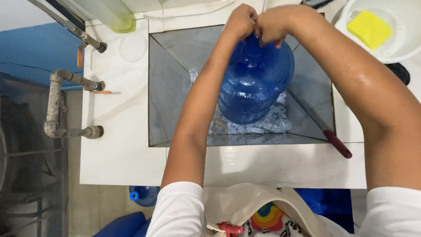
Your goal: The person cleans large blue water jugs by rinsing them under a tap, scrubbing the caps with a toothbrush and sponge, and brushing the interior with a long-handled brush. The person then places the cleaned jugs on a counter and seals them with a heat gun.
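Head view: hands (pixel 258 24) atop blue jug (pixel 254 83)

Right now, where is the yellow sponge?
In the head view, the sponge lies in a white bowl at the top right, on the counter beside the sink, right of the hands.

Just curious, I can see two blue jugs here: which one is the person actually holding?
The large blue jug in the sink, gripped at its neck by both hands; the other blue jug sits on the floor below the counter.

No packages, labels, signs, screens
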`<state>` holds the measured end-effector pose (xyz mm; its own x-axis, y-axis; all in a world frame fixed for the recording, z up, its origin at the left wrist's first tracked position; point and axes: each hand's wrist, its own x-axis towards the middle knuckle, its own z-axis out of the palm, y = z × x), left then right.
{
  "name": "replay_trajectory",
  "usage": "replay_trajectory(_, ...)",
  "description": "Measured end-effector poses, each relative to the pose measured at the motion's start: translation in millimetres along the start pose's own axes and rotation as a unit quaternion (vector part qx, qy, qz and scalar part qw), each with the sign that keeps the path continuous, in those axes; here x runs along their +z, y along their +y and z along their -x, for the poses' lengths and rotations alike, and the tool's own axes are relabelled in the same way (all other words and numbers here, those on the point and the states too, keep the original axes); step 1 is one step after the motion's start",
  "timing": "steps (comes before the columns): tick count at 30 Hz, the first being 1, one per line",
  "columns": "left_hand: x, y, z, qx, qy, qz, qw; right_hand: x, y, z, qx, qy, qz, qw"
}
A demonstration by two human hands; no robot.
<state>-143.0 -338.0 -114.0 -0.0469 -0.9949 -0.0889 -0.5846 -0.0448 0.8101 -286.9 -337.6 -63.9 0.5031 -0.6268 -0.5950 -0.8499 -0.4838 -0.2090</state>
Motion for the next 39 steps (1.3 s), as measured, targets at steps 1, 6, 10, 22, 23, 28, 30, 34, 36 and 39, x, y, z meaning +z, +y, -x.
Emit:
replay_trajectory(1,2,-1,0,0.007,-0.015,0.008,1.000,3,-2,1,0.024,-0.020,-0.036,0.999)
replay_trajectory(6,3,-13,-12,0.031,-0.109,0.020,0.993,7,-9,12,0.012,-0.010,-0.053,0.998)
replay_trajectory(10,17,-19,-14,0.102,-0.025,0.084,0.991,-11,7,28,-0.061,0.100,-0.039,0.992)
replay_trajectory(22,34,-15,3,0.019,-0.035,0.320,0.947,182,122,3,0.160,-0.028,-0.096,0.982)
replay_trajectory(23,34,-16,2,0.015,-0.036,0.323,0.946,215,113,4,0.156,-0.022,-0.035,0.987)
replay_trajectory(28,42,-27,3,0.072,0.066,0.332,0.938,316,87,32,0.183,0.106,0.068,0.975)
replay_trajectory(30,43,-30,6,0.122,0.138,0.329,0.926,315,87,38,0.216,0.085,-0.012,0.973)
replay_trajectory(34,39,-29,14,0.094,0.148,0.283,0.943,290,91,58,0.246,0.098,-0.064,0.962)
replay_trajectory(36,36,-25,19,0.045,0.096,0.314,0.944,289,94,87,0.294,0.112,-0.101,0.944)
replay_trajectory(39,28,-16,29,0.111,0.007,0.351,0.930,290,88,154,0.308,0.196,-0.120,0.923)
